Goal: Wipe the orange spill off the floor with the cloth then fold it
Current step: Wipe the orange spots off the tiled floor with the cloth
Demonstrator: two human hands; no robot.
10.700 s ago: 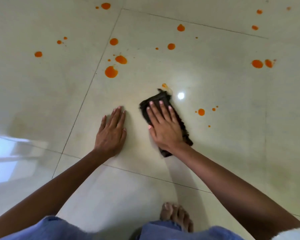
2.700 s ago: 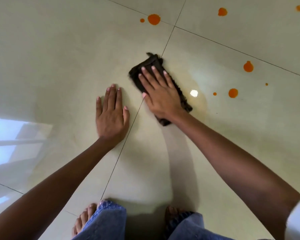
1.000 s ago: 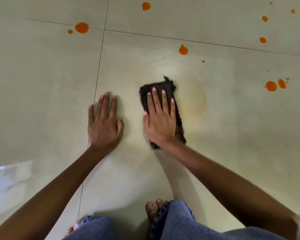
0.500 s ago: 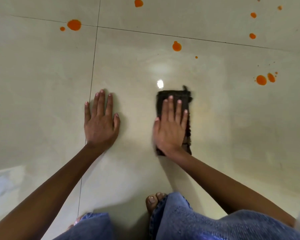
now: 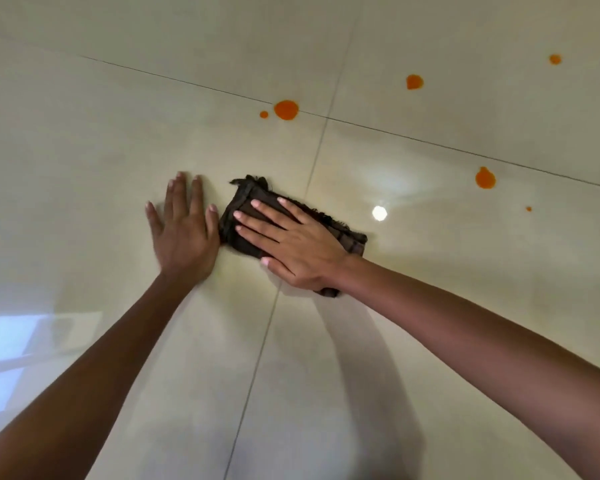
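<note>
Floor (image 5: 118,116): pale glossy tiles. One grout line (image 5: 257,362) ran under the grip and back toward the person, and another crossed beyond the fingertips.
Right arm (image 5: 465,341): bare, it reached in from the near right to the grip.
Left arm (image 5: 101,368): bare, it reached in from the near left and ended just left of the grip.
Window glare (image 5: 11,344): a bluish reflection on the tile, well left of the grip and nearer the person.
Cloth (image 5: 245,194): dark brown, folded into a pad with frayed edges. It lay flat on the floor under the right palm, across the grout line. Its far-left end and right corner showed past the hand.
Right hand (image 5: 298,247): released, not clenched. It was palm down with fingers straight and spread, pressing the cloth to the floor.
Left hand (image 5: 184,237): released too, flat on bare tile with fingers straight, slightly blurred. It sat just left of the cloth; whether the thumb touched it could not be told.
Spill (image 5: 286,109): orange drops, all apart from the cloth. The biggest lay on the cross line beyond the fingertips. A second drop (image 5: 485,178) lay well right of the grip, a third drop (image 5: 414,81) beyond and right, and a fourth drop (image 5: 555,59) farthest right. One dot (image 5: 264,114) sat just left of the biggest.
Glint (image 5: 379,213): a small white light spot just right of the cloth.
</note>
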